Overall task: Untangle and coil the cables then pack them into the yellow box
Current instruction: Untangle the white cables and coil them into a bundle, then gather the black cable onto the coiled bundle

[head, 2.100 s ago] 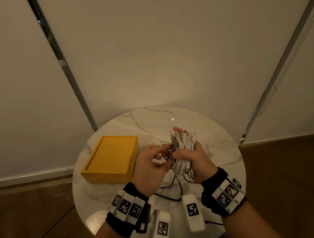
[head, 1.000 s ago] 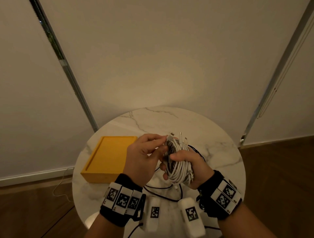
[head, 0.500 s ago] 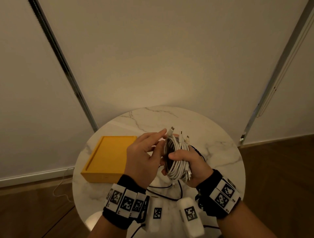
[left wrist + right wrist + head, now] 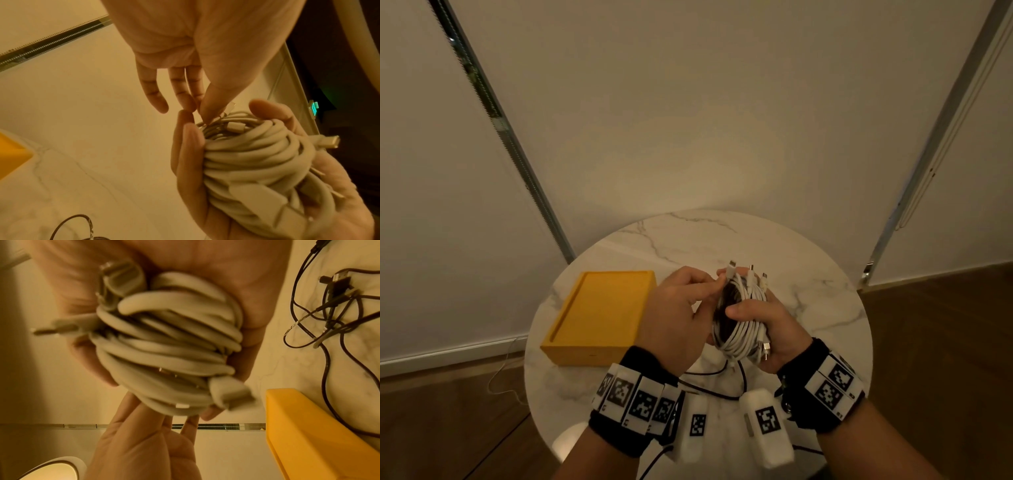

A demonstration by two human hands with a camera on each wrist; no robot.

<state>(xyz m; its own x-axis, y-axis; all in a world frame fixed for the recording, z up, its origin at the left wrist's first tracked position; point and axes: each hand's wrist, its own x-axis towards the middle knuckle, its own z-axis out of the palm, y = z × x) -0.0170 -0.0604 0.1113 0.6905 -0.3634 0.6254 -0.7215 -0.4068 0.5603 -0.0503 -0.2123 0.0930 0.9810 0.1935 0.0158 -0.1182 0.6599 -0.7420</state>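
Fingers (image 4: 743,310) of right hand (image 4: 774,329) wrap white cable coil (image 4: 739,318) (palm up) | left hand (image 4: 678,318) pinches plug (image 4: 730,270)

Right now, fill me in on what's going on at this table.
A person is tidying cables. The right hand grips a coiled bundle of white cables above the round marble table, while the left hand pinches a strand near the coil's top. Black cables lie loose on the table. The yellow box sits alongside.
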